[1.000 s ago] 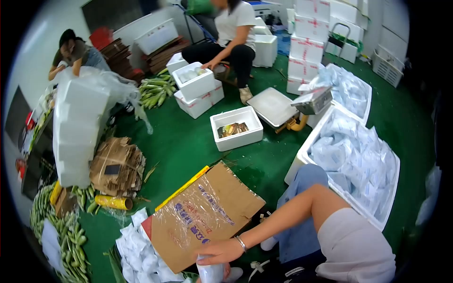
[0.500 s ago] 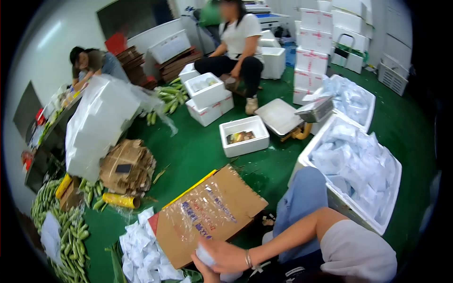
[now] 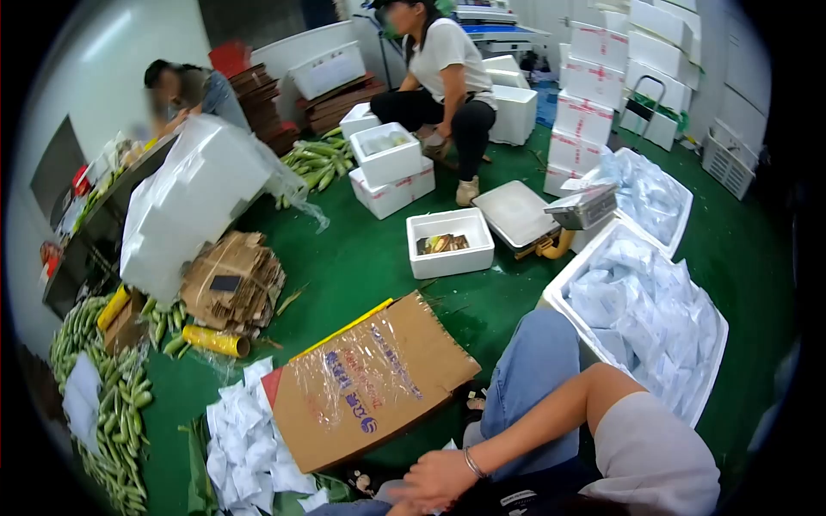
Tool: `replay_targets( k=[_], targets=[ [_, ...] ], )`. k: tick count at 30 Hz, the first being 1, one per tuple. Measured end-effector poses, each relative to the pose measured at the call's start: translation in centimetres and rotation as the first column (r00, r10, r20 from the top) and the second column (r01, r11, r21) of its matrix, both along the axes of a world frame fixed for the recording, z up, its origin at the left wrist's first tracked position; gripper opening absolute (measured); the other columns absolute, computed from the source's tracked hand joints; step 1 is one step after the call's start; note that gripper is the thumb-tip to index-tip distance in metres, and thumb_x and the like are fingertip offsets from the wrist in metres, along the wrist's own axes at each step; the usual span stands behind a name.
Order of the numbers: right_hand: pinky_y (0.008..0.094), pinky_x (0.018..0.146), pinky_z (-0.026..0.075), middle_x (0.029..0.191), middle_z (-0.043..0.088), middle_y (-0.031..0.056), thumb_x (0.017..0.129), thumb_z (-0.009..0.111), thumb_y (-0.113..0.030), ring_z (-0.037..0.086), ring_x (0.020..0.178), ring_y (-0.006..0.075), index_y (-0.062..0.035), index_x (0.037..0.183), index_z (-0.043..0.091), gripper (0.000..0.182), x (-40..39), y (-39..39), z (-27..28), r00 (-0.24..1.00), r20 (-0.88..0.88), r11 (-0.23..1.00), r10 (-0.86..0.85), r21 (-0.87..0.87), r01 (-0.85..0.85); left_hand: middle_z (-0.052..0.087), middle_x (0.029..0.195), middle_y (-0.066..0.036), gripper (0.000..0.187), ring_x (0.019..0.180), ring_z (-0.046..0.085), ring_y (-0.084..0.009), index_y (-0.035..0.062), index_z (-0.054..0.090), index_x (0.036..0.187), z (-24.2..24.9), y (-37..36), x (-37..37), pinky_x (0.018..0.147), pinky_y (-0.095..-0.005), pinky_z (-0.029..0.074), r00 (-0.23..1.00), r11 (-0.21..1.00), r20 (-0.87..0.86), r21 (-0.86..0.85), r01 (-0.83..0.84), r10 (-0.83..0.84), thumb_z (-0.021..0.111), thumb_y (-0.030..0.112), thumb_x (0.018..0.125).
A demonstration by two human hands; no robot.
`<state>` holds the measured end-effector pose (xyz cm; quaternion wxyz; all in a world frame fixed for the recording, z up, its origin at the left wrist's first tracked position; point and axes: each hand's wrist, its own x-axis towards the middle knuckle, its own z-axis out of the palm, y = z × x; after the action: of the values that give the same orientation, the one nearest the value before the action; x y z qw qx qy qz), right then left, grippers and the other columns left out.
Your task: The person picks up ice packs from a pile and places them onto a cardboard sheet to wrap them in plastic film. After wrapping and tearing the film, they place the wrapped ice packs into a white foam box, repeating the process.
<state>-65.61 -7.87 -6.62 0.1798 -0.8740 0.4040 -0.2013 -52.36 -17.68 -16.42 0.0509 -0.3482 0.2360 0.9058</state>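
My right hand [image 3: 436,477], with a bracelet at its wrist, is low in the head view in front of my lap. Its fingers are curled together over my left hand [image 3: 403,508], which is mostly hidden at the bottom edge. What they hold, if anything, is covered. Just beyond them lies a flat cardboard box [image 3: 370,383] with printing and clear tape. To its left is a heap of white ice-pack-like packets [image 3: 245,451]. On my right stands a white foam box [image 3: 578,331] filled with similar packets [image 3: 645,301].
A foam box [image 3: 449,266] with items inside stands ahead, beside a platform scale [image 3: 516,213]. Green corn ears [image 3: 116,413], a yellow roll [image 3: 215,341] and stacked cardboard [image 3: 232,279] lie left. A seated person [image 3: 452,73] and a bending person [image 3: 202,90] are farther back.
My hands have moved right and down, closer to my lap. The white packet seen between them earlier is now out of clear sight. The seated person leans slightly differently.
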Motion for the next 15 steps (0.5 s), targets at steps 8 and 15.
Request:
replay_targets(
  k=[8, 15],
  targets=[
    [0.0496, 0.060, 0.048, 0.074, 0.063, 0.0209, 0.091, 0.050, -0.034, 0.062, 0.069, 0.0417, -0.0040, 0.113, 0.049, 0.037, -1.6, -10.2, -1.6, 0.621, 0.323, 0.685, -0.714, 0.143, 0.714, 0.059, 0.112, -0.015, 0.055, 0.096, 0.063, -0.0222, 0.0007, 0.036, 0.135, 8.1, -3.2, 1.8, 0.079, -0.0354, 0.054, 0.970, 0.578, 0.237, -0.783, 0.227, -0.060, 0.061, 0.018, 0.090],
    [0.0490, 0.096, 0.037, 0.142, 0.038, 0.0206, 0.081, 0.060, -0.032, 0.044, 0.119, 0.0420, -0.0202, 0.128, 0.057, 0.049, 4.9, -16.4, 7.8, 0.934, 0.340, 0.887, -0.111, -0.390, 0.248, 0.066, 0.083, -0.015, 0.053, 0.058, 0.067, -0.0230, 0.0000, 0.049, 0.118, 17.2, -6.4, 8.9, 0.035, -0.0290, 0.046, 0.915, 0.453, -0.075, -0.851, -0.266, 0.396, 0.072, 0.023, 0.076]
  ],
)
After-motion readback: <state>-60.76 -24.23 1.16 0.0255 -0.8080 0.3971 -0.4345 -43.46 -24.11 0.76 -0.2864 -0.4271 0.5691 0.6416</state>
